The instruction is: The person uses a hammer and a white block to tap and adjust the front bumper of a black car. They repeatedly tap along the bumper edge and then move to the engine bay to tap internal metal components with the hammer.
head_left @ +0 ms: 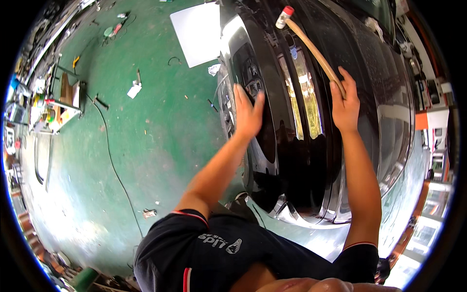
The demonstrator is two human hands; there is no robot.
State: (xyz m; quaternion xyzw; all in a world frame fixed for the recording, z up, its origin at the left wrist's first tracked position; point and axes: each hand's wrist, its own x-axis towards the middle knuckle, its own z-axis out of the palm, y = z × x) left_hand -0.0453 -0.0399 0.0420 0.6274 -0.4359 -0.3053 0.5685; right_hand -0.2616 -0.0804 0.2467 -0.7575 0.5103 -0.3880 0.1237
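Note:
My right hand [346,109] grips the wooden handle of a mallet [314,48] with a red-and-white head [284,16], held over a glossy black car body [369,73]. My left hand [249,117] is at the car's left side, fingers extended and thumb apart, over a black curved panel [265,146] near a recessed dark opening [250,65]. Whether the fingertips press on it is unclear. Bright reflections run along the middle of the bodywork between my hands.
A white sheet [193,34] lies beyond the car's left end. On the green floor [146,121] are a long black cable [111,158], scraps [134,90] and small tools [115,30]. A metal cart [61,104] with items stands at the left. Cluttered shelving [433,90] lines the right.

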